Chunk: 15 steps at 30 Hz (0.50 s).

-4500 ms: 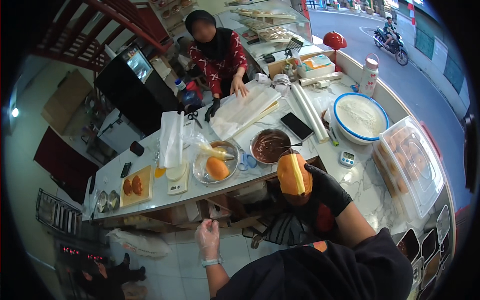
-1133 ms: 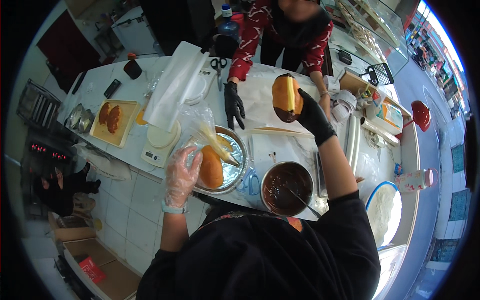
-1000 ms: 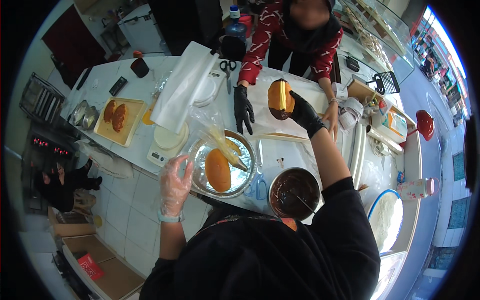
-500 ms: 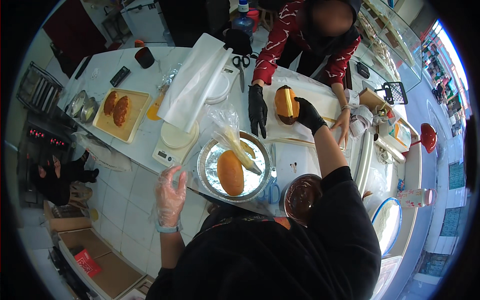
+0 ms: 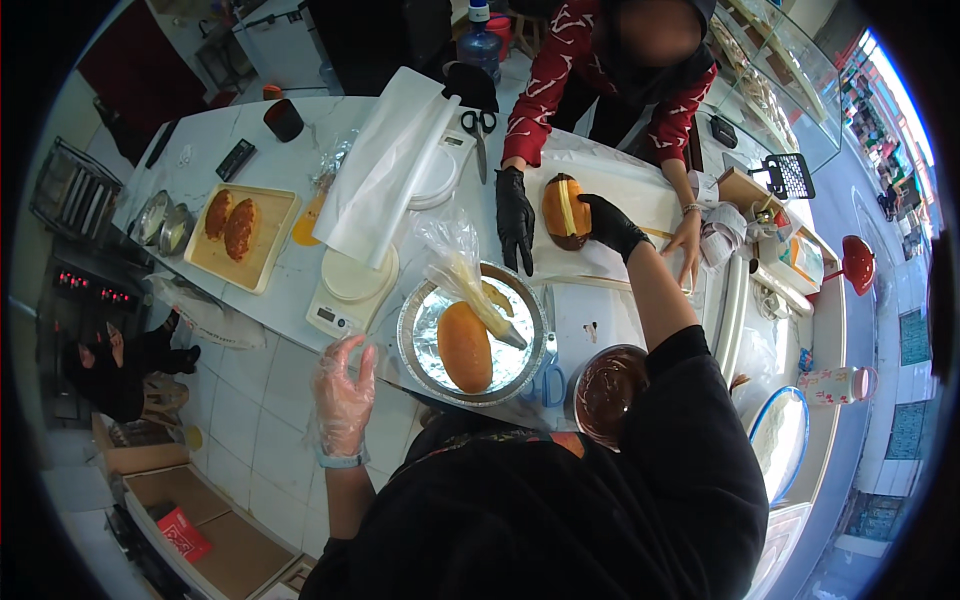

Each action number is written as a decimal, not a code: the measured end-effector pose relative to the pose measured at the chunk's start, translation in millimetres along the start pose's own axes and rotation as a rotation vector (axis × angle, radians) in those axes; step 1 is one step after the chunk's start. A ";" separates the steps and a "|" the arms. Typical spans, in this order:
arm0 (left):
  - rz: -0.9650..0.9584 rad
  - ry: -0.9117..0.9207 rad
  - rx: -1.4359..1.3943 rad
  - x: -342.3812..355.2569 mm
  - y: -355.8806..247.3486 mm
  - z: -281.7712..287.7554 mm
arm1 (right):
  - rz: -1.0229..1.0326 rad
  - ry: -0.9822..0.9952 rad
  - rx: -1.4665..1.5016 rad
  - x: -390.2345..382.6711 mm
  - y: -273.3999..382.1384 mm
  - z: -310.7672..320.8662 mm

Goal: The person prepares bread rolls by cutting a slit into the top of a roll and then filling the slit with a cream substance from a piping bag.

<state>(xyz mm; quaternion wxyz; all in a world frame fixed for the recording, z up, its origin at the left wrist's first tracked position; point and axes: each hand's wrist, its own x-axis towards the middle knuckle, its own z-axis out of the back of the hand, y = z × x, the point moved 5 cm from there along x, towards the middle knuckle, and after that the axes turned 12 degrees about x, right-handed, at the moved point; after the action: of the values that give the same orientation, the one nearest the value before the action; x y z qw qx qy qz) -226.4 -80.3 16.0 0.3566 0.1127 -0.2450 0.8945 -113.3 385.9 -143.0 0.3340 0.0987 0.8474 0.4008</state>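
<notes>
My right hand [image 5: 610, 222], in a black glove, has its fingers closed on a chocolate-dipped bun [image 5: 566, 220] with a yellow cream stripe, over white paper [image 5: 600, 265] on a tray. Beside that bun is a co-worker's black-gloved hand [image 5: 515, 220]; the co-worker's bare hand [image 5: 683, 245] rests at the paper's right side. My left hand [image 5: 345, 390], in a clear glove, is open and empty at the counter's near edge, left of a foil pan [image 5: 412, 340]. The pan holds a plain bun [image 5: 464, 345] and a piping bag [image 5: 497, 320]. A chocolate bowl [image 5: 610, 395] is partly behind my right arm.
A scale [image 5: 337, 305], wrapping sheets [image 5: 380, 150], scissors [image 5: 478, 130] and a yellow tray of fried items [image 5: 275, 210] lie on the counter [image 5: 172, 185]. A blue-rimmed flour bowl [image 5: 778, 445] is at right. A co-worker [image 5: 555, 75] leans across from the far side.
My right hand has brought the raised bun down and forward to the paper, after tilting it. My left hand has moved away from the pan. The view has shifted down onto the counter.
</notes>
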 end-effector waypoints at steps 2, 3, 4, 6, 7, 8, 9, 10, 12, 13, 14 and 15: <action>0.001 0.004 0.004 -0.1 -0.1 1.4 | 0.031 -0.069 -0.104 -2.7 2.7 -2.9; 0.006 0.008 0.008 -0.4 0.3 1.6 | 0.030 -0.068 -0.104 -5.9 4.7 -7.8; 0.006 0.008 0.010 -0.5 0.9 1.7 | 0.025 -0.076 -0.127 -10.2 8.3 -11.0; 0.003 0.008 0.005 -1.1 1.2 1.5 | 0.021 -0.088 -0.150 -19.9 16.2 -18.3; 0.002 0.009 0.004 -1.2 1.0 1.0 | 0.008 -0.130 -0.285 -22.8 20.6 -20.5; -0.004 0.009 -0.008 -0.3 -0.5 0.5 | -0.003 -0.177 -0.417 -24.5 24.6 -16.3; -0.010 0.009 -0.020 0.6 -1.9 -0.1 | 0.081 -0.155 -0.507 -26.2 28.9 -15.1; -0.019 0.013 -0.026 1.5 -3.2 -0.8 | 0.083 -0.165 -0.503 -28.1 33.3 -11.1; 0.017 0.090 -0.044 1.9 -1.8 -5.3 | 0.269 -0.262 -1.452 -40.3 53.8 -25.0; 0.008 0.096 -0.046 3.0 -2.2 -7.0 | 0.331 -0.311 -1.379 -44.0 56.8 -22.5; -0.004 0.093 -0.050 3.9 -2.7 -9.0 | 0.326 -0.323 -1.375 -49.9 56.3 -15.9; -0.019 0.092 -0.056 5.7 -4.2 -10.7 | 0.411 -0.303 -1.344 -59.7 59.5 -10.4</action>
<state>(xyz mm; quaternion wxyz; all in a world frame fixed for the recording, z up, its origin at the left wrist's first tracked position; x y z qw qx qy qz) -227.9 -68.8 10.5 0.3792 0.0641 -0.2521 0.8880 -80.7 392.8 -64.8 0.3541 0.0839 0.3258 0.8726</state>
